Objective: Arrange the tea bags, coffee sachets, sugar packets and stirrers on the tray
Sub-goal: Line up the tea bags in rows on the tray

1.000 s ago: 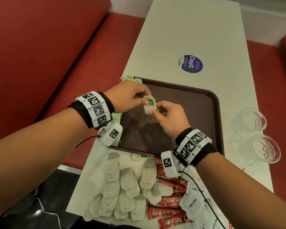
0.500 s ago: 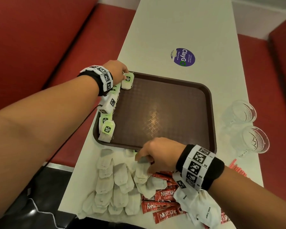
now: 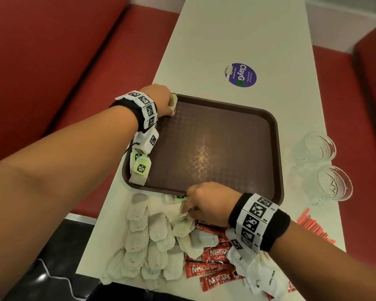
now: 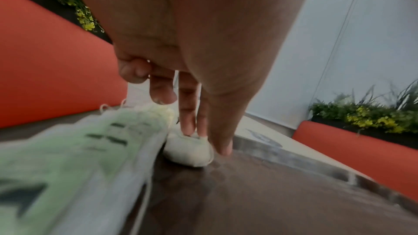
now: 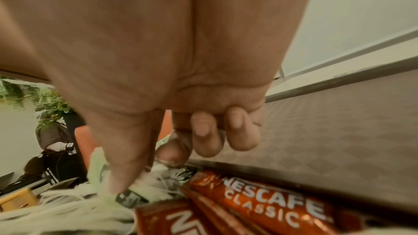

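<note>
A brown tray lies on the white table. Tea bags with green tags line its left edge. At the tray's far left corner my left hand pinches a tea bag and holds it down on the tray floor; the left wrist view shows thumb and two fingers on this tea bag. In front of the tray my right hand pinches a tea bag in the loose pile. Red coffee sachets and white sugar packets lie under my right wrist.
Red stirrers lie at the right table edge. Two glasses stand to the right of the tray. A purple sticker is beyond the tray. Red benches flank the narrow table.
Both hands held one tea bag over the tray a second ago. The left hand carried it to the far left corner; the right hand dropped to the pile and pinched another.
</note>
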`<state>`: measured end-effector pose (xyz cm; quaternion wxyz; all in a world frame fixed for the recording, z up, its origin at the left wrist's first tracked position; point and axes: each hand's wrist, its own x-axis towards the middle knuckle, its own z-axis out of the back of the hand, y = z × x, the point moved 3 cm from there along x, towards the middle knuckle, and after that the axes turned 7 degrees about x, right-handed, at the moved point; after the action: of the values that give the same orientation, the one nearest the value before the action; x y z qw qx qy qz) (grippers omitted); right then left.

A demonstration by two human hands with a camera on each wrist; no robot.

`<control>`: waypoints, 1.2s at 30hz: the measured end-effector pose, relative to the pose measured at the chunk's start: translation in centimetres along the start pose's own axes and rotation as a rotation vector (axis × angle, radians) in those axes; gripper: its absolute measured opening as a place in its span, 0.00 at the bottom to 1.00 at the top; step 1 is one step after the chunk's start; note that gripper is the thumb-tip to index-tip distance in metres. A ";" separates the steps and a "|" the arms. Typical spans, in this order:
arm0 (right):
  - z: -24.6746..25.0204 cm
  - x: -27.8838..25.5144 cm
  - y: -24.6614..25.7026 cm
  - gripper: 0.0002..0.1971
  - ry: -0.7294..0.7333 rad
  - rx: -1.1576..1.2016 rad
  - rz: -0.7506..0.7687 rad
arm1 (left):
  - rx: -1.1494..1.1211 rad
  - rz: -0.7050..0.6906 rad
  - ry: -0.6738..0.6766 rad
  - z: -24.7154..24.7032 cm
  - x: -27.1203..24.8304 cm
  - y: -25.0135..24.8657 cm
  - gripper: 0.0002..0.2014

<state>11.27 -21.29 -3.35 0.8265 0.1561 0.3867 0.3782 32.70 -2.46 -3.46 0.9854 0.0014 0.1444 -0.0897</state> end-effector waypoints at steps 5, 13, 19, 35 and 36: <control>0.3 -0.4 -0.1 0.12 -0.103 0.029 -0.001 | -0.179 -0.139 -0.133 2.1 -5.8 -2.4 0.11; 0.6 -1.4 -1.3 0.06 -0.303 0.194 -0.032 | -0.039 -0.511 0.075 -2.1 -16.9 -4.6 0.05; 0.6 -2.1 -0.9 0.04 -0.402 0.238 -0.012 | 0.260 -0.680 0.015 -5.7 -19.8 -5.0 0.10; 0.5 -2.7 -1.2 0.02 -0.510 0.479 -0.214 | 0.273 -0.855 -0.156 -5.8 -20.5 -7.0 0.04; 0.4 -2.6 -1.4 0.01 -0.486 0.447 -0.232 | 0.165 -0.842 -0.176 -5.3 -20.6 -7.0 0.04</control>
<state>11.19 -24.12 -2.45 0.8772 0.3738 0.2672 0.1394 10.53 -5.51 -2.45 0.8682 0.0134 0.0402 -0.4944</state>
